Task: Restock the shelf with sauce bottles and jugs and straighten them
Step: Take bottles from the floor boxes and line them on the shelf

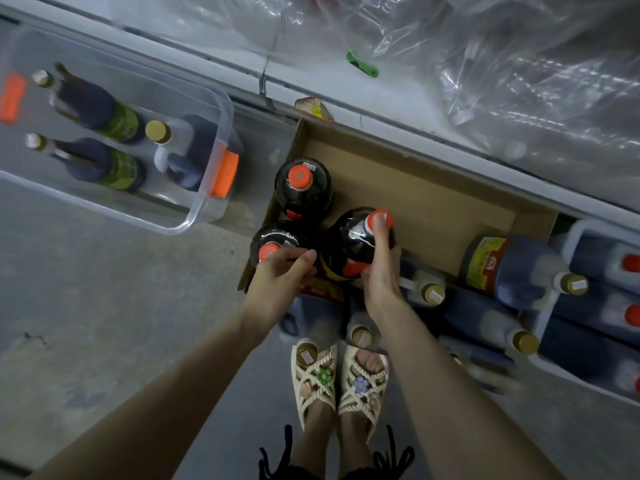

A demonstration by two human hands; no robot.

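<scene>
Sauce bottles with orange caps stood in an open cardboard box [415,188] on the floor, near the person's feet. The right hand [379,268] was clamped on the neck and shoulder of one tilted bottle [349,244], apparently to lift it out; the left hand [280,275] closed on the neck of a second bottle [273,242]. A third bottle [303,188] stood farther off. Jugs [512,268] lay crowded at right (hemming in the box), and a clear bin [214,133] sat far left.

I see both my bare forearms reaching forward and down. My left grip [282,271] curls its fingers inward, half closed. Just right of it, my right grip [379,261] is wrapped shut, thumb extended forward.
</scene>
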